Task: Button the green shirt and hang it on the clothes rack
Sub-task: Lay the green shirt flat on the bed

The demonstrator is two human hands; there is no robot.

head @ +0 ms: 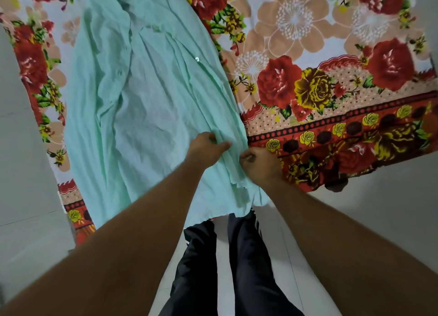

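Green shirt point(147, 102) lengthwise, hem nearest, left hand point(206, 147) and right hand point(258, 164) pinching its edge

Item: green shirt point(147, 107), pale mint, thin cloth, heavily creased.
Pose: spread out flat and lengthwise, with long wrinkles running down it.
Place: on the left half of the floral bedsheet point(308, 43), reaching from its far side to its near edge.
Hem: hangs over the bedsheet's near edge, gathered into folds at the right corner.
Button: one shiny button point(197, 59) beside the shirt's right edge.
Fastening: cannot tell.
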